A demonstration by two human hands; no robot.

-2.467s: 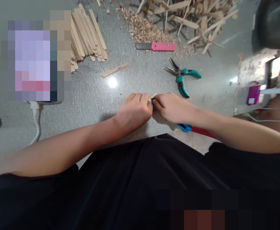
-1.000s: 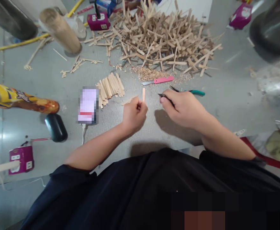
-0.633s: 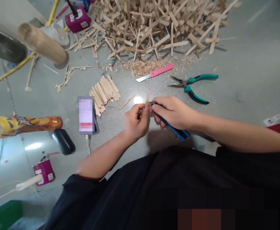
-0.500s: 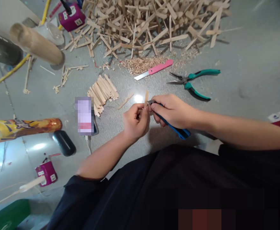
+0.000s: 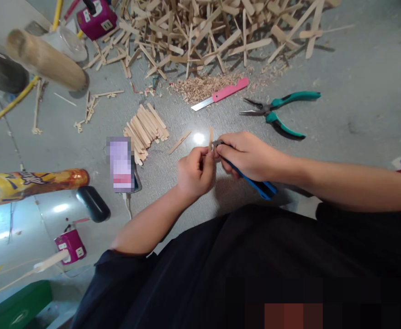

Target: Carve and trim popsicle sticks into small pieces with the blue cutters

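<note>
By the curled left hand (image 5: 196, 170), a flat, pale wooden stick (image 5: 210, 135) is being pinched; by the right hand (image 5: 243, 153), a blue-handled metal tool (image 5: 253, 182) is being gripped beside it.

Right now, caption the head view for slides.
Left hand holds a wooden stick at the tip of a blue-handled tool in the right hand.

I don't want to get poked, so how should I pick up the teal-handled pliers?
Probably across both teal handles, from the right: the pliers lie open, handles spread that way, their pointed nose facing left. The right hand holds a blue-handled tool, so free it first.
</note>
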